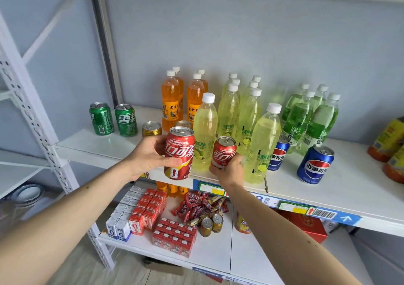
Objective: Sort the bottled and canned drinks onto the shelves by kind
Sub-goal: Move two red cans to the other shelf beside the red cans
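My left hand (pixel 148 153) grips a red cola can (pixel 180 147) held above the front edge of the white shelf (pixel 91 144). My right hand (pixel 227 171) grips a second red cola can (pixel 224 150) just beside a yellow-green lime bottle (pixel 204 131). Two green soda cans (pixel 113 119) stand at the shelf's left, two gold cans (pixel 152 129) behind my left hand. Orange soda bottles (pixel 171 101) stand at the back, with more lime bottles (pixel 247 114) and green bottles (pixel 310 116) to the right. Two blue cola cans (pixel 314 164) stand at the right front.
Yellow-orange tea bottles (pixel 389 140) lie at the shelf's far right. The lower shelf (pixel 214 254) holds small red and white cartons, red candy bars, two gold cans and a red box. A perforated white upright (pixel 32 114) stands to the left.
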A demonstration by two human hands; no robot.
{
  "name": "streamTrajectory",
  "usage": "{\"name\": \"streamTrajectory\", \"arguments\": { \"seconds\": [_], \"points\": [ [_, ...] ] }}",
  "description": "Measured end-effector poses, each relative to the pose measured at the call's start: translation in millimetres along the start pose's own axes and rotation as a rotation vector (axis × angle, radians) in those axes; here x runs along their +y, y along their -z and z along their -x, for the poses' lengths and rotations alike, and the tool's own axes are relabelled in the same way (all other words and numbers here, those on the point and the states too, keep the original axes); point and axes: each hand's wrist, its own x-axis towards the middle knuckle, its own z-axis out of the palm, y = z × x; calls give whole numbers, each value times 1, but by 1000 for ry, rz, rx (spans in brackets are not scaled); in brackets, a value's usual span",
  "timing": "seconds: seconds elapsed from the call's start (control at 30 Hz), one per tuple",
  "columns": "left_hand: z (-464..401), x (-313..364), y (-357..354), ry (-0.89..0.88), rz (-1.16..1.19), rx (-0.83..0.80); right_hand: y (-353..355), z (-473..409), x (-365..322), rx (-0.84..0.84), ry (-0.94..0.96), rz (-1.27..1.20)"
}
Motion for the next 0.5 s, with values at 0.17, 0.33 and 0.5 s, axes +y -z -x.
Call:
{"name": "streamTrajectory", "arguments": {
  "seconds": [0.17, 0.33, 0.5],
  "points": [
    [13, 7, 1, 13, 28, 61, 2, -3, 6, -15, 15, -8],
    [33, 12, 8, 17, 23, 120, 15, 20, 10, -50, 68, 9],
    [53, 14, 23, 19, 35, 188, 25, 52, 0, -128, 203, 16]
  ]
}}
